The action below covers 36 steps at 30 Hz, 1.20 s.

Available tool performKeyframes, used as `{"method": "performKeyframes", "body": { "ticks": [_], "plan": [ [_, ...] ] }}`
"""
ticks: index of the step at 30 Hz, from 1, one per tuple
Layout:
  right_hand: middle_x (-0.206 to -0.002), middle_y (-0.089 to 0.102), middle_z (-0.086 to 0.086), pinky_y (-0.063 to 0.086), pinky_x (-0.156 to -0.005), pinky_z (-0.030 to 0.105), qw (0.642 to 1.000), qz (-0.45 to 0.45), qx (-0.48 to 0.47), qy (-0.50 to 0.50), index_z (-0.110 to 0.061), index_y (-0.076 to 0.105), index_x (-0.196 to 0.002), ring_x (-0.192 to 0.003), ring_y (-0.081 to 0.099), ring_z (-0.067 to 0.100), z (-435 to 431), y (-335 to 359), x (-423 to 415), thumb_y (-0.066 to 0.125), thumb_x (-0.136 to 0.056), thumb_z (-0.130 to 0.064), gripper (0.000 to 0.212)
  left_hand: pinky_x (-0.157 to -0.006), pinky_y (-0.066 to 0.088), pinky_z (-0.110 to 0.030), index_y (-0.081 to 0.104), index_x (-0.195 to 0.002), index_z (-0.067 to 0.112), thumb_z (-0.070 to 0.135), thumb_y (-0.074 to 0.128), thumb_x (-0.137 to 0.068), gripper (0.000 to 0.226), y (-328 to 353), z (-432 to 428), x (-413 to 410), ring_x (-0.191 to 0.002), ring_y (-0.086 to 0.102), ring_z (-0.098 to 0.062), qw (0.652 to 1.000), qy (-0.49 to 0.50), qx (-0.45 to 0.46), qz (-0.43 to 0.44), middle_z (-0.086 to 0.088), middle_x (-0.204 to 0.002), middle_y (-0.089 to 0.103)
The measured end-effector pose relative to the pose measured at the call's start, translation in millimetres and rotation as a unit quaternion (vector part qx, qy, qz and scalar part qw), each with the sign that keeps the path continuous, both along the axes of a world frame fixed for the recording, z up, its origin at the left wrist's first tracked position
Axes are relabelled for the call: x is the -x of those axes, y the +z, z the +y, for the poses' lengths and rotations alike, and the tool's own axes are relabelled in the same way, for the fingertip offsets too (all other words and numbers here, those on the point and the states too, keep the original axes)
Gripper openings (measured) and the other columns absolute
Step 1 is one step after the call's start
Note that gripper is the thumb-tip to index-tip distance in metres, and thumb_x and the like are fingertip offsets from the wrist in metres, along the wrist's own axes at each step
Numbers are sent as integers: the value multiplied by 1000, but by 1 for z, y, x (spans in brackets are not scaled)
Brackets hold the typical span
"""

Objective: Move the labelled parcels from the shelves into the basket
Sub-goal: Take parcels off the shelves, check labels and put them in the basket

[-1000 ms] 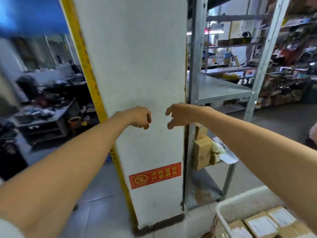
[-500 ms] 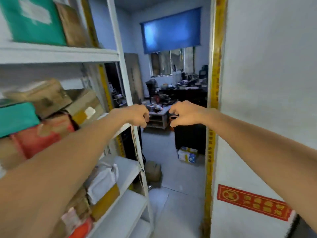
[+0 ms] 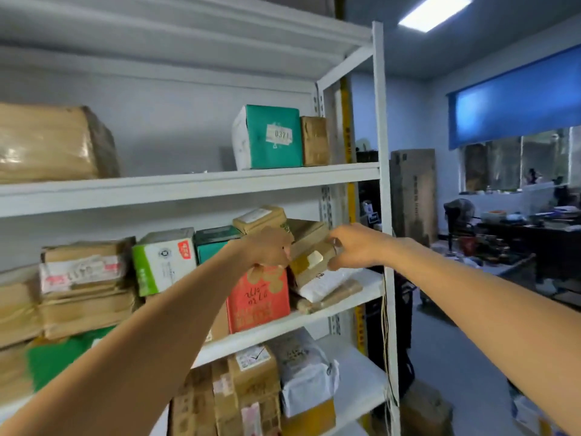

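Though crowded, parcel [image 3: 309, 262] beside red box [image 3: 257, 298]

Upper shelf [image 3: 188, 184]: wide gap open between big brown parcel [image 3: 53, 143] and green box [image 3: 273, 136] | middle shelf [image 3: 314, 316]: jammed, red box [image 3: 257, 297] and tilted tan parcel [image 3: 309, 262] crowd the front | right: white post [image 3: 382, 152] hems the shelf end, aisle floor [image 3: 456, 372] beyond lies open

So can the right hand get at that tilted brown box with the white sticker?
Probably yes. The right hand is close beside the brown box at the open front of the shelf, fingers spread, with nothing between them. The left hand is just left of it.
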State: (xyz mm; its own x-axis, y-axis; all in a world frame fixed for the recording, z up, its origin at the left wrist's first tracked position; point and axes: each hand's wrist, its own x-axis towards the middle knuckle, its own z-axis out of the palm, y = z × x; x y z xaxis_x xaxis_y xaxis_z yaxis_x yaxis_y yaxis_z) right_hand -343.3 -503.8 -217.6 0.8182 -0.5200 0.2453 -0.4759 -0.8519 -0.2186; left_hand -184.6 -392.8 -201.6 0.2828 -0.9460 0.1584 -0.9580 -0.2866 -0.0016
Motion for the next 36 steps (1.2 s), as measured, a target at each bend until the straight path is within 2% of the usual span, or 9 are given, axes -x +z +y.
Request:
{"method": "performKeyframes", "body": {
  "ticks": [4,6,8,11,13,17,26,31,36],
  "plan": [
    [-121,59,7,51,-92,39,998,-3,45,41,-13,54,-130,-106,59,24,-5,29,-12,69,-83,-26,51,-70,43,-26,62,-107,15,15,63,-86,21,10,4,-1,-91,54,-19,999,36,23,1,-8,-104,59],
    [-132,53,6,47,-97,35,997,-20,57,54,-15,49,-138,-117,54,25,-10,48,-16,70,-83,-30,61,-80,46,-28,63,-112,17,17,67,-83,29,21,6,-7,-96,56,-16,998,57,33,1,-4,-110,62],
    [-138,49,6,46,-98,36,994,-31,83,62,-15,44,-142,-121,51,25,-16,70,-21,72,-82,-36,69,-74,44,-24,63,-111,19,16,69,-82,30,45,10,-15,-92,58,-13,996,77,34,4,-1,-111,64],
    [-138,50,5,47,-98,38,990,-57,114,66,-16,42,-142,-120,51,23,-25,105,-32,71,-84,-35,68,-63,47,-20,64,-109,17,17,69,-84,26,100,11,-24,-83,64,-13,993,105,52,28,-1,-96,68],
    [-136,51,4,48,-96,36,987,-87,114,77,-16,44,-140,-118,52,21,-30,129,-41,70,-85,-31,63,-71,52,-27,63,-114,14,20,69,-84,31,134,7,-29,-87,66,-16,990,117,83,18,-3,-97,68],
    [-126,55,2,48,-71,23,974,-152,135,95,-16,51,-131,-98,55,15,-39,170,-69,71,-85,-27,51,-89,52,-36,63,-115,13,24,68,-85,32,173,-6,-39,-99,66,-25,983,128,118,-58,-8,-109,69],
    [-132,56,6,51,-93,38,975,-151,139,82,-13,49,-135,-113,57,24,-76,208,-91,72,-84,-32,58,-92,51,-36,64,-116,7,20,64,-88,31,196,-21,-71,-102,63,-27,970,162,148,-107,-11,-117,62],
    [-115,62,4,54,-84,35,974,-153,146,75,-14,54,-123,-99,60,21,-96,212,-89,72,-84,-31,46,-86,51,-34,60,-116,8,20,67,-86,33,199,-29,-77,-95,63,-25,963,186,180,-71,-11,-107,66],
    [-129,56,10,51,-93,43,973,-166,142,76,-14,40,-139,-110,56,26,-107,219,-93,72,-83,-33,67,-83,45,-32,38,-137,10,22,66,-87,58,203,-40,-76,-104,54,-23,952,192,226,-72,-9,-123,55]
  ]
}}
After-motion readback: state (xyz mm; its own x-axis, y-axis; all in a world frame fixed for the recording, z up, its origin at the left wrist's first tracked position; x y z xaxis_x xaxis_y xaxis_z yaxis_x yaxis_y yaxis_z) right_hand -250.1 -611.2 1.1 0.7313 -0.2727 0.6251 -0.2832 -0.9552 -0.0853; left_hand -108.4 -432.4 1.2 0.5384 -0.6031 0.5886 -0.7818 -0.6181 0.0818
